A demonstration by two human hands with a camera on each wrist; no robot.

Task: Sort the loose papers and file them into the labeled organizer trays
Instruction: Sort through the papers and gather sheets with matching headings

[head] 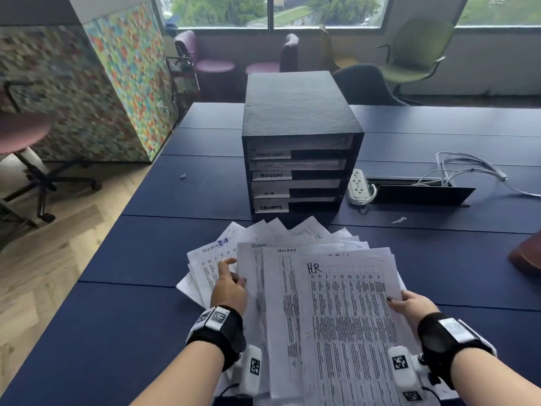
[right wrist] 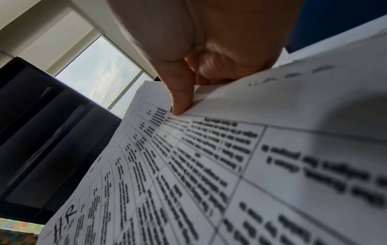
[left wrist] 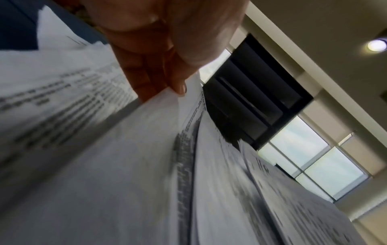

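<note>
A black organizer (head: 298, 136) with stacked trays stands mid-table; three labels read ADMIN (head: 271, 175), H.R and SECURITY (head: 270, 207), while the top label is too blurred to read. In front of it lies a fan of printed papers (head: 307, 232). I hold a lifted stack whose top sheet is marked HR (head: 348, 317). My left hand (head: 231, 285) pinches the stack's left edge, thumb on top (left wrist: 180, 89). My right hand (head: 409, 304) grips the right edge, thumb pressed on the HR sheet (right wrist: 182, 107). A sheet marked SECURITY (head: 210, 259) lies under my left fingers.
The dark blue table (head: 131, 259) carries a white power strip (head: 358, 186), loose white cables (head: 462, 168) and an open cable hatch (head: 421, 194) right of the organizer. A brown object (head: 527, 256) sits at the right edge. Chairs stand beyond the table and at left.
</note>
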